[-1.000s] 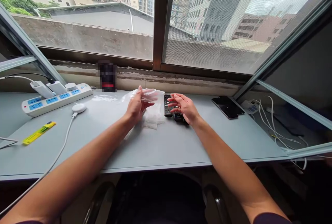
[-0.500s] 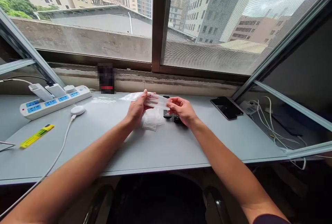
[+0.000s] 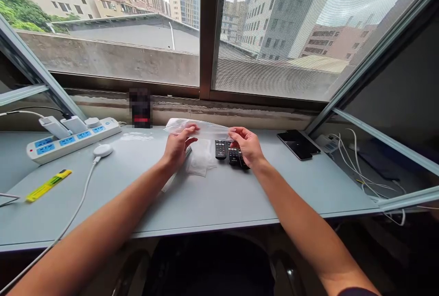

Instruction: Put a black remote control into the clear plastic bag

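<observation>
A clear plastic bag point(image 3: 214, 130) is stretched sideways above the desk between my two hands. My left hand point(image 3: 177, 146) grips its left part, a crumpled end sticking out past the fingers. At the right end, my right hand point(image 3: 248, 145) pinches the bag between thumb and fingers. Below it, more clear plastic bags point(image 3: 197, 166) lie flat on the desk. Several black remote controls lie side by side beneath my right hand; the leftmost remote control point(image 3: 220, 150) is in plain view, while the hand partly covers those on the right.
On the left are a white power strip point(image 3: 80, 139) with plugs, a round white charger point(image 3: 103, 150) on a cable, and a yellow packet point(image 3: 48, 186). Dark phones point(image 3: 297, 144) and tangled white cables point(image 3: 356, 163) lie to the right. A window sill point(image 3: 178, 104) backs the desk.
The bag is now drawn out straighter, and my right hand has moved slightly right. My left hand has shifted a little left and lower. More of the remote controls shows.
</observation>
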{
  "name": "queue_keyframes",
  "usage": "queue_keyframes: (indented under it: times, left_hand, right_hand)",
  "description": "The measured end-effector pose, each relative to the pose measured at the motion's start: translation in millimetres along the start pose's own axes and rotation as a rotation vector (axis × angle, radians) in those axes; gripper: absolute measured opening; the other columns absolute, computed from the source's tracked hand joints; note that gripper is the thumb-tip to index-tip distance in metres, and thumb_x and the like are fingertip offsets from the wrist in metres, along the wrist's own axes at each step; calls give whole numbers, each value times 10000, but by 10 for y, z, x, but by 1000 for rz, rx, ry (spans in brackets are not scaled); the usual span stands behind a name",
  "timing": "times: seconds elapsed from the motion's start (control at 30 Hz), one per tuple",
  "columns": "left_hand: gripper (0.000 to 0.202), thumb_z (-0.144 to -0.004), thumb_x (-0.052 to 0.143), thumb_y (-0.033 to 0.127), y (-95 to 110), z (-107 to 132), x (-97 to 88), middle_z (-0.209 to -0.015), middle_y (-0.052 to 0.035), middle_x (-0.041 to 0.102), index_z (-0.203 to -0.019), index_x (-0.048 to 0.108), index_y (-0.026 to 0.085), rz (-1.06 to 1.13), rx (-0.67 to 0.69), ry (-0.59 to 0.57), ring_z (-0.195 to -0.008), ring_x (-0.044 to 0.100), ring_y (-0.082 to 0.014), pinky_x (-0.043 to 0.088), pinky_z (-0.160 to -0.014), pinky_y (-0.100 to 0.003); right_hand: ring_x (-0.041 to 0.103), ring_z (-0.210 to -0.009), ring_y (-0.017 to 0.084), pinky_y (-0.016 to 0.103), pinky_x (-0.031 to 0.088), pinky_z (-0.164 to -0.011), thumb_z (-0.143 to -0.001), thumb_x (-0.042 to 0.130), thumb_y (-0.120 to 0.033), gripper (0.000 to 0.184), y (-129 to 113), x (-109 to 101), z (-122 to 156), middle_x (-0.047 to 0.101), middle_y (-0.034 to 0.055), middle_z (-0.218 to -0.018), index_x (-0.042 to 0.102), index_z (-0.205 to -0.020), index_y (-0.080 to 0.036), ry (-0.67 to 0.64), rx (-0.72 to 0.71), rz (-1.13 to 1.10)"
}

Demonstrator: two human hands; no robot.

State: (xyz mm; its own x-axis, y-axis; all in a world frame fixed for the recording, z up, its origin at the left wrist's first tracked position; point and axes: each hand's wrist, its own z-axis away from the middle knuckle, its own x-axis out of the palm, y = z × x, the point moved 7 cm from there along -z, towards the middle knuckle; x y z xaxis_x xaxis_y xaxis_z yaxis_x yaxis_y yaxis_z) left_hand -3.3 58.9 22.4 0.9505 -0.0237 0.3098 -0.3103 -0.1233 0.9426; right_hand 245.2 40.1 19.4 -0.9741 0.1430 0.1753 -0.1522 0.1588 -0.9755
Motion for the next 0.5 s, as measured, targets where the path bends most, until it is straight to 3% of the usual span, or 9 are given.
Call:
queue_keyframes:
  times: [0.1,0.23,0.33,0.5]
  left_hand:
    - [268,-843,787,428,16,-15,-18,-1199,-71,784,-1021,796,228,11,10,-10,-1122,685,-232,532,-879,-301]
    - [376,-858,800,464,28,15,43,-1287,-87,776,-1157,803,236,20,-6,-41,-1177,686,-246,552,-926,-325]
    - [431,-860,818,479,11,68,151,-1342,-100,767,-1208,805,226,26,-38,-121,-1201,700,-263,560,-983,-355]
    - [507,-845,864,516,-88,113,228,-1223,-125,816,-1245,814,210,23,-107,-218,-1148,749,-297,580,-973,-392]
  right_hand:
    - [664,-962,212,289,566,-671,-700,920,-451,369,-38,-25,0,769,55,-1057,796,-962,-223,7,-2,-6]
    - [668,-927,207,295,564,-675,-709,930,-456,378,-32,1,31,774,49,-1028,794,-977,-226,-28,31,-19]
    - [654,-842,184,293,553,-657,-717,936,-475,386,2,111,82,764,37,-959,795,-968,-218,-126,63,-23]
    - [623,-738,154,294,545,-633,-743,941,-497,416,88,321,175,746,31,-903,796,-991,-196,-321,115,-13]
